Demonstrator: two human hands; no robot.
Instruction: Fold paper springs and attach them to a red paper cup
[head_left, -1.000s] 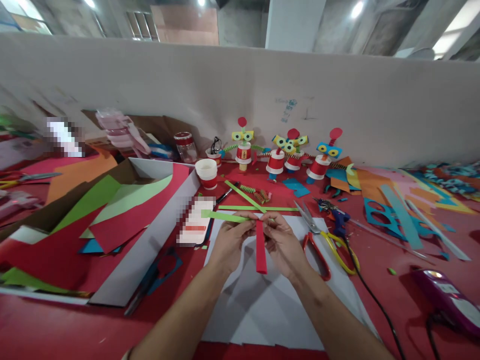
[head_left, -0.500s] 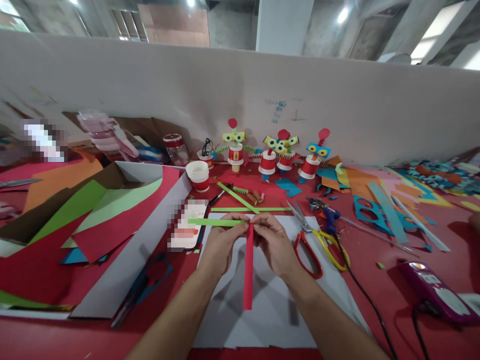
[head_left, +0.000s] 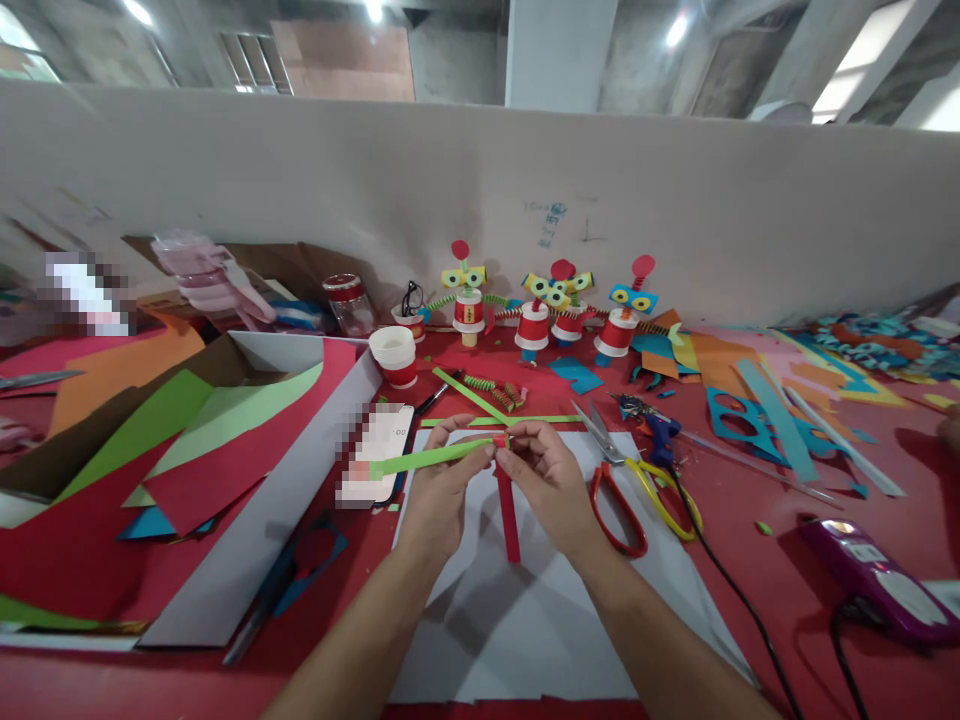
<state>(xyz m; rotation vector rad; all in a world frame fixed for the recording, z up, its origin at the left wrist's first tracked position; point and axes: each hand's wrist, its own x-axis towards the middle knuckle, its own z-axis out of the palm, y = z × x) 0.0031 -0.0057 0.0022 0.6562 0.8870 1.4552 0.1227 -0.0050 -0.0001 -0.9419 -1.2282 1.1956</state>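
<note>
Above a white sheet (head_left: 510, 640), my left hand (head_left: 442, 490) and my right hand (head_left: 541, 475) meet fingertip to fingertip. Between them they pinch the joined ends of two paper strips. The green paper strip (head_left: 420, 459) points left out of my left hand, over a phone (head_left: 386, 450). From the pinch a red paper strip (head_left: 508, 515) hangs down toward me. Both hands are closed on this crossing; fingers partly hide how the ends overlap. Beside my right hand lie red-handled scissors (head_left: 619, 510) and yellow-handled scissors (head_left: 664, 495).
A box of coloured paper (head_left: 217, 580) stands at left. Paper-cup figures (head_left: 534, 330) line the back near stacked cups (head_left: 394, 355). Loose green strips (head_left: 480, 398) lie beyond my hands. At right are a glue gun (head_left: 664, 440), its cord and a purple device (head_left: 874, 580).
The red strip has swung so its lower end is higher and farther right. The green strip's free end has dipped, and my fingers have shifted at the joint.
</note>
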